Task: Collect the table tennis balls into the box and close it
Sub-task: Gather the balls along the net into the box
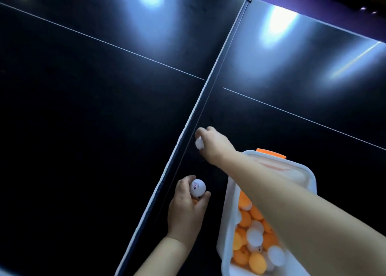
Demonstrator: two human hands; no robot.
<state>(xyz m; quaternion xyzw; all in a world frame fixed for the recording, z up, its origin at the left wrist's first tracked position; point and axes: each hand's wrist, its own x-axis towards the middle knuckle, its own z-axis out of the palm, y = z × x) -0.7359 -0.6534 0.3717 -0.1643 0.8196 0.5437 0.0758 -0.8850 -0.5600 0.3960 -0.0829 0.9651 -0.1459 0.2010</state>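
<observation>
Right now the right hand [213, 144] is reaching out over the dark desk [83, 129], its fingers curling down and pinching a white ball [198, 143] just beside the net [188, 129], on the near side of it. Whether that ball is touching the desk surface is hard to tell. The right forearm is crossing above the far part of the box [228, 223].

Closer in, the left hand [186, 209] is holding a printed white ball [197, 188] between thumb and fingertips, palm turned up, and a sliver of an orange ball [195, 201] is showing underneath it in the same grip. This hand is hovering between the net and the box, near the box's left wall.

The box is sitting open on the desk at the lower right, white-walled, with an orange latch [271, 152] sticking out from its far rim. Inside it a heap of mixed balls [254, 237], orange and white, is lying piled together. Ceiling lights are glaring off the desk surface farther away.
</observation>
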